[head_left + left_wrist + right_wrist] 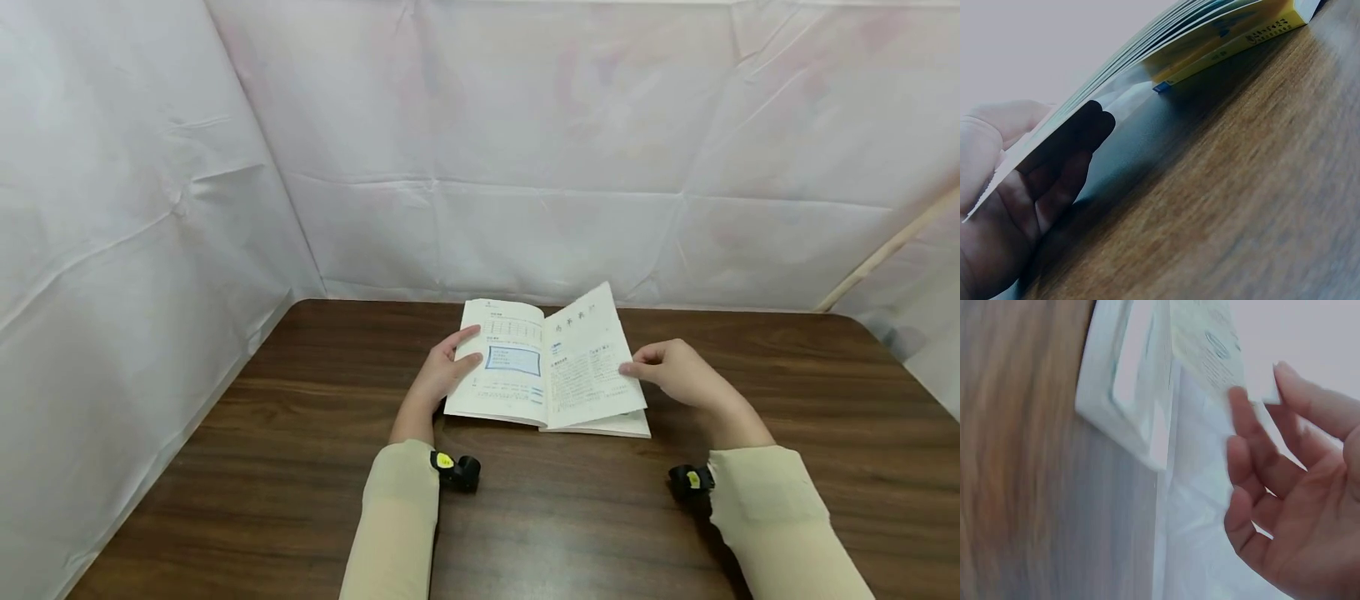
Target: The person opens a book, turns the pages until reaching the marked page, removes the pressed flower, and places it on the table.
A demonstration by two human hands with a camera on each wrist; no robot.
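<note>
Now, the book (546, 371) lies open on the dark wooden bench (300, 467), close to the far edge and about midway between the left and right edges. The left hand (442, 373) is at the outer margin of the left page: in the head view fingers lie across the top of the paper, and the left wrist view shows other fingers (1079, 134) tucked under the raised stack of leaves, so this hand is grasping the left half of the book by its edge. Under those leaves the yellow cover (1235, 44) shows, resting on the wood.

Over on the other side, the right hand (675, 371) has a single right page (592, 354) lifted clear of the block beneath, standing at a slant. From the head view the fingertips look pinched on its outer edge; the right wrist view shows fingers (1254, 450) loosely curled beside the paper with the thumb (1310, 400) near the edge, so call it a light pinch, though the exact contact is blurred.

As for progress, my reading is that the book is open with a fair share of leaves already lying on the left, and one leaf is midway through a turn: raised, not yet laid over. Several leaves remain flat on the right side.

Both sleeves (397, 517) are pale, with a small black wrist camera (457, 469) at each cuff, and white sheeting (525, 150) backs the bench.
</note>
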